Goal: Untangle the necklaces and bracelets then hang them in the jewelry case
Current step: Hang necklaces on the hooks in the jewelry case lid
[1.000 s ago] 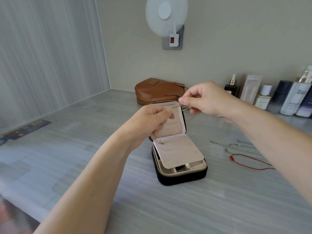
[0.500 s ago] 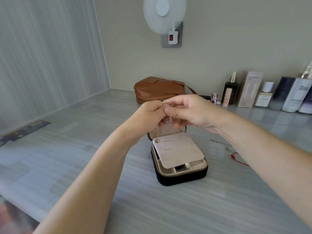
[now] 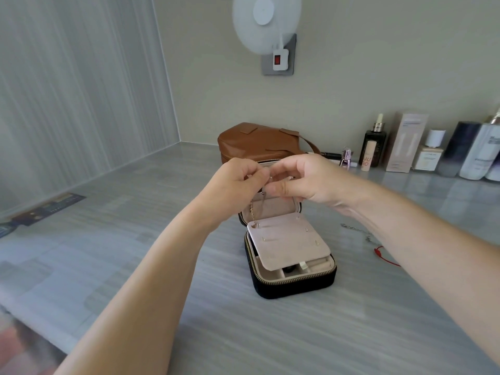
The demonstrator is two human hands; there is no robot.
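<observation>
Grey streaked countertop (image 3: 108,239) spans near to far. Left wall (image 3: 81,90): pale striped panel. Far wall (image 3: 378,63): beige, carrying a grey socket plate (image 3: 290,69) with a round white plug-in unit (image 3: 266,23). Brown bag (image 3: 251,144) and cosmetic bottles (image 3: 405,142) line the far edge.

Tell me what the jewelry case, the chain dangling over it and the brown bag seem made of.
The jewelry case has a matte black shell, likely velvet or fabric, with no shine, brass-coloured zipper teeth and a pale pink, suede-like lining. The chain is fine gold-toned metal links. The brown bag is smooth leather or imitation, with a soft sheen and creased folds; which one cannot be told.
</observation>
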